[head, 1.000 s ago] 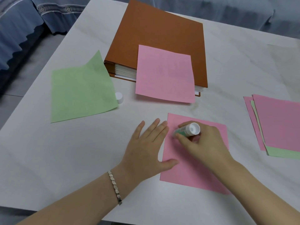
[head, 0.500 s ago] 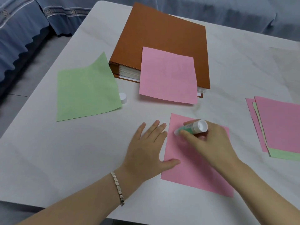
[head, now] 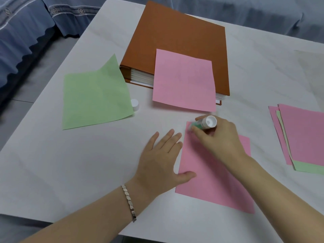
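Two bare forearms enter from the bottom edge of the frame, the left forearm (head: 84, 218) from the lower left and the right forearm (head: 280, 199) from the lower right, both uncovered as far as the picture shows. One item is worn, a slim silver-coloured bracelet (head: 128, 202) at lower centre. It is a chain of small angular metal links, lying across the wrist behind the left hand (head: 161, 155). The right hand (head: 222, 137), centre right, is bare, wrist included.
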Motion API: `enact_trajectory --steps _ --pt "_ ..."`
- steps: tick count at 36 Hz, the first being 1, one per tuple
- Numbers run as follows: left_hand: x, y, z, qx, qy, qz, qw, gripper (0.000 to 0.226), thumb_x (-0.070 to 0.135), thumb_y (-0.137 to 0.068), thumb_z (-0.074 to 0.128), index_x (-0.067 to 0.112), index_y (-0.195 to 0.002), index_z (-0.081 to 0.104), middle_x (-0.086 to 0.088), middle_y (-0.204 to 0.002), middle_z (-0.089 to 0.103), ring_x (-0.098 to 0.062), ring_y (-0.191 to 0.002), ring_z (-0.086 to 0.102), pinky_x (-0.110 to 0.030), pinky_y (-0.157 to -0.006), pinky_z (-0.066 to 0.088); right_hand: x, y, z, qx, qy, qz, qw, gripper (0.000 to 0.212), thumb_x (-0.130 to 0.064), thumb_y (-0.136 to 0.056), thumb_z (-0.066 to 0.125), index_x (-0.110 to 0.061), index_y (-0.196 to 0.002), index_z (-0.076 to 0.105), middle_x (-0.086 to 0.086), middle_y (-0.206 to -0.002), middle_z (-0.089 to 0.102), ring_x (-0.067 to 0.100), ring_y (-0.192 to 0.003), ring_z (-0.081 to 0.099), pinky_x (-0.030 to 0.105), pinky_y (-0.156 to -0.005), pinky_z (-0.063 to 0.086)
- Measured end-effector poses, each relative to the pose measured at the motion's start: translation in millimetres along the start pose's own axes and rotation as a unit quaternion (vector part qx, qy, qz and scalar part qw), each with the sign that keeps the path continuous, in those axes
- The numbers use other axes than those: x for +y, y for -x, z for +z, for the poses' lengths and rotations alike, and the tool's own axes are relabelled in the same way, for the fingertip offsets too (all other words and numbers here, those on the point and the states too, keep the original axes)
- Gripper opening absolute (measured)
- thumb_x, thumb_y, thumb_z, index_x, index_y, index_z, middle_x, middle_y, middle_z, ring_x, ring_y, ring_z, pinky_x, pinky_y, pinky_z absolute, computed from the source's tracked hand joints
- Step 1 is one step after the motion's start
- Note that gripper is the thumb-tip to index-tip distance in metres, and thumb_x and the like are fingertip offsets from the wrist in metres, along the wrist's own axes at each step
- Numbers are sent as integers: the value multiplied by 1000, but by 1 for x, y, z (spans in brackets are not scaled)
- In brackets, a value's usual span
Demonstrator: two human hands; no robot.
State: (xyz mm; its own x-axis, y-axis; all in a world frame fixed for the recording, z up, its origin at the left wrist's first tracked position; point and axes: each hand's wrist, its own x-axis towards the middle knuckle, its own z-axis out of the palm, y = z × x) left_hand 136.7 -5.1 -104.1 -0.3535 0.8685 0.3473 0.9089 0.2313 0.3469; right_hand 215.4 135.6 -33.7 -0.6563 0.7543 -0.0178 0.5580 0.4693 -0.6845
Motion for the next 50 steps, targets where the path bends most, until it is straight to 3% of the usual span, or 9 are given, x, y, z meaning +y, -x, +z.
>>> enact_trajectory --steps 4,10,15,23,26,28,34,45,50 --pt "0 0 -1 2 6 -2 1000 72 68 -68 51 6 -100 70 -4 -122 63 -18 -122 53 -46 -102 32 -1 -5 0 10 4 9 1000 10 -22 -80 68 -15 -88 69 -1 -76 68 16 -71 60 31 -69 48" --pt "0 0 -1 -13 6 -6 1000 73 69 -68 50 7 -102 69 -4 -124 63 -18 -124 51 -45 -104 29 1 16 -8 -19 -18 5 1000 7 -24 -79 69 -21 -84 72 -11 -82 69 -4 -63 54 10 -58 39" --pt "0 0 0 -7 6 -2 1000 72 69 -69 50 8 -102 69 -3 -122 63 -18 -124 52 -44 -105 30 -3 29 -2 -80 -4 1 997 5 -24 -77 67 -24 -81 70 -8 -78 70 3 -66 55 19 -61 44" --pt "0 0 0 -4 3 -3 1000 70 67 -69 51 8 -100 70 -3 -122 64 -18 -123 53 -45 -102 31 -5 8 5 -16 4 10 1000 10 -23 -79 66 -13 -81 67 1 -71 68 15 -62 58 31 -63 47" --pt "0 -1 0 -14 -6 -2 1000 71 68 -69 49 7 -100 69 -4 -123 63 -19 -123 52 -45 -102 31 -3 2 2 9 -52 49 997 6 -25 -80 67 -19 -80 68 -4 -75 69 6 -67 60 19 -64 45" --pt "1 -1 -1 -20 -11 -1 1000 72 68 -69 49 7 -101 69 -5 -123 63 -19 -124 52 -46 -102 30 0 2 -6 20 -141 89 986 7 -22 -79 66 -20 -76 73 -6 -78 71 6 -69 61 20 -66 47" --pt "1 -3 -1 -17 2 17 1000 66 61 -73 50 8 -107 66 -5 -127 60 -18 -126 47 -47 -102 28 7 18 -35 17 -434 233 870 21 -11 -88 55 -8 -67 58 -4 -39 50 10 -40 46 32 -67 39" --pt "9 -21 -6 -65 13 79 995 51 41 -82 42 5 -109 67 -6 -125 62 -22 -125 50 -42 -102 29 16 44 -55 -5 -452 231 862 12 -13 -83 54 -5 -80 62 -5 -39 46 9 -42 47 33 -70 40" --pt "-7 -26 -9 -115 -11 95 989 59 47 -80 40 10 -118 64 -1 -129 59 -18 -126 49 -39 -105 34 20 46 -54 -10 -437 221 872 11 -14 -81 57 -5 -79 64 -5 -44 49 10 -43 47 35 -71 41"
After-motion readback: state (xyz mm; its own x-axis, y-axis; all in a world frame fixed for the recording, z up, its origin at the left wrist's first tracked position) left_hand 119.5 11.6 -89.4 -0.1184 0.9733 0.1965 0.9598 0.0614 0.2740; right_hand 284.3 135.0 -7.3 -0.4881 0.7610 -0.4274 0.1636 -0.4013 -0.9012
